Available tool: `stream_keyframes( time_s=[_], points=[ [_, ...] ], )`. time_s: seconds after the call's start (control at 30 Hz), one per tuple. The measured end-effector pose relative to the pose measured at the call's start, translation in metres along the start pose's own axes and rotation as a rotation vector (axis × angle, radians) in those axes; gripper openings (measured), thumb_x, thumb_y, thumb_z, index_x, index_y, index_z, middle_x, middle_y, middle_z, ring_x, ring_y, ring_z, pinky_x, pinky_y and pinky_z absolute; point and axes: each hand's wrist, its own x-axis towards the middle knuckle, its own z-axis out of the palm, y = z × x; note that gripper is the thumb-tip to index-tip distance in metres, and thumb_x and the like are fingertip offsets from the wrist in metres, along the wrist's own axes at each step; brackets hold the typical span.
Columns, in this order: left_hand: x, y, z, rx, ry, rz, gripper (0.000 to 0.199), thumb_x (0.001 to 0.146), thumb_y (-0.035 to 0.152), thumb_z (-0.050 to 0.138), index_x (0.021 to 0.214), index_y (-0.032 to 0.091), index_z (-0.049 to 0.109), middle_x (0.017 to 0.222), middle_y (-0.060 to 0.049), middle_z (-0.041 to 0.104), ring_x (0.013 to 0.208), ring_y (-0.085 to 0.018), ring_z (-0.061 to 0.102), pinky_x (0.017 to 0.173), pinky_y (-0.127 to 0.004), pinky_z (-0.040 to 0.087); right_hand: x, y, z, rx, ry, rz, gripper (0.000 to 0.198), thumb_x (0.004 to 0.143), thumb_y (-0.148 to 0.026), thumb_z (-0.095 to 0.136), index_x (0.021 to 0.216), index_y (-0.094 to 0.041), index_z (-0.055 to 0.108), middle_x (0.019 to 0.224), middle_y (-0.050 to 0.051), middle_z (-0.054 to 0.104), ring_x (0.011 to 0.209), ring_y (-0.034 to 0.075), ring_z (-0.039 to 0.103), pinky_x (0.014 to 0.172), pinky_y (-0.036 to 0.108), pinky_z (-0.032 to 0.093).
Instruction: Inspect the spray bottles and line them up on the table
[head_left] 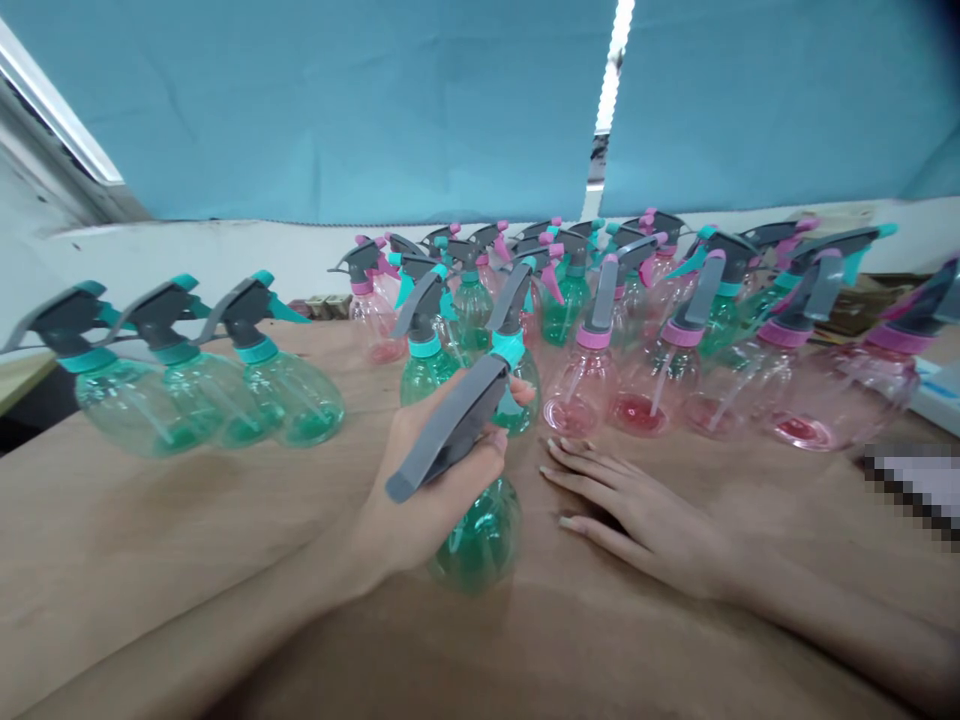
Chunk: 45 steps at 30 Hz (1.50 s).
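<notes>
My left hand [431, 475] is wrapped round the neck of a green spray bottle [480, 540] with a grey and turquoise trigger head, at the middle of the table. The hand covers the bottle's neck and collar. Flat on the wood rests my right hand [637, 510], fingers spread, holding nothing. Just beyond its fingertips stands a pink spray bottle [577, 400] with a pink collar. Directly behind the held bottle is another green spray bottle [427, 375].
Three green spray bottles stand in a row at the left, the nearest to me being a green bottle [300, 400]. Several pink and green bottles crowd the back and right of the wooden table [225, 560]. A blurred-out flat object [919, 485] lies at the right edge. Behind hangs a blue sheet [375, 110].
</notes>
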Motion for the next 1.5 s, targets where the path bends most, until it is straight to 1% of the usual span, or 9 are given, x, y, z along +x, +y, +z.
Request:
stream_keyframes(
  time_s=[0.07,0.2,0.4,0.77,1.03,1.3,1.5],
  points=[
    [0.0004,0.0005,-0.0001,0.013,0.001,-0.005,0.034,0.073,0.023,0.054,0.106,0.029,0.063,0.053,0.007,0.050,0.044,-0.016,0.047,0.057,-0.032,0.048,0.0003,-0.0005,-0.0011,0.004,-0.002,0.000,0.054,0.098,-0.046,0.043,0.148,-0.027,0.034,0.155,0.004,0.033,0.143,0.025,0.027,0.115,0.050,0.029],
    [0.0006,0.0014,0.0000,0.017,0.011,-0.021,0.032,0.075,0.025,0.054,0.106,0.028,0.062,0.055,0.006,0.049,0.045,-0.015,0.046,0.056,-0.031,0.046,0.0003,-0.0011,-0.0013,0.016,-0.001,0.015,0.054,0.097,-0.047,0.043,0.147,-0.027,0.037,0.155,0.003,0.033,0.143,0.025,0.028,0.116,0.049,0.027],
    [-0.0003,0.0015,0.0002,0.053,0.013,-0.011,0.032,0.077,0.026,0.053,0.108,0.027,0.062,0.052,0.007,0.047,0.043,-0.015,0.045,0.058,-0.031,0.048,0.0004,-0.0010,-0.0012,0.017,-0.010,0.027,0.053,0.097,-0.048,0.043,0.146,-0.027,0.039,0.155,0.002,0.033,0.143,0.024,0.027,0.116,0.048,0.027],
    [-0.0001,-0.0021,0.0005,0.034,0.016,0.004,0.033,0.077,0.025,0.055,0.109,0.029,0.063,0.057,0.006,0.054,0.045,-0.015,0.049,0.057,-0.031,0.047,0.0004,0.0002,-0.0004,0.034,0.002,0.021,0.055,0.097,-0.048,0.045,0.147,-0.028,0.036,0.155,0.002,0.034,0.143,0.024,0.028,0.116,0.048,0.027],
    [0.0011,-0.0026,0.0009,-0.001,0.001,-0.007,0.033,0.077,0.024,0.055,0.109,0.029,0.062,0.056,0.006,0.051,0.045,-0.015,0.048,0.056,-0.031,0.047,0.0005,-0.0004,-0.0005,0.046,0.008,0.020,0.055,0.096,-0.048,0.045,0.147,-0.029,0.035,0.154,0.002,0.034,0.142,0.025,0.028,0.116,0.049,0.027],
    [0.0002,-0.0026,0.0008,0.016,0.025,0.018,0.033,0.078,0.023,0.056,0.110,0.028,0.063,0.052,0.008,0.050,0.044,-0.015,0.050,0.060,-0.032,0.050,0.0010,-0.0018,-0.0018,0.012,-0.010,0.021,0.054,0.098,-0.048,0.042,0.146,-0.025,0.038,0.154,0.003,0.035,0.143,0.023,0.028,0.116,0.047,0.027],
    [0.0001,-0.0027,0.0006,0.015,0.020,0.018,0.033,0.078,0.023,0.056,0.109,0.028,0.063,0.056,0.007,0.050,0.046,-0.014,0.049,0.061,-0.031,0.051,0.0015,-0.0031,-0.0030,0.007,-0.015,0.027,0.053,0.098,-0.049,0.041,0.145,-0.025,0.040,0.154,0.003,0.034,0.143,0.023,0.028,0.116,0.047,0.027]
  ],
)
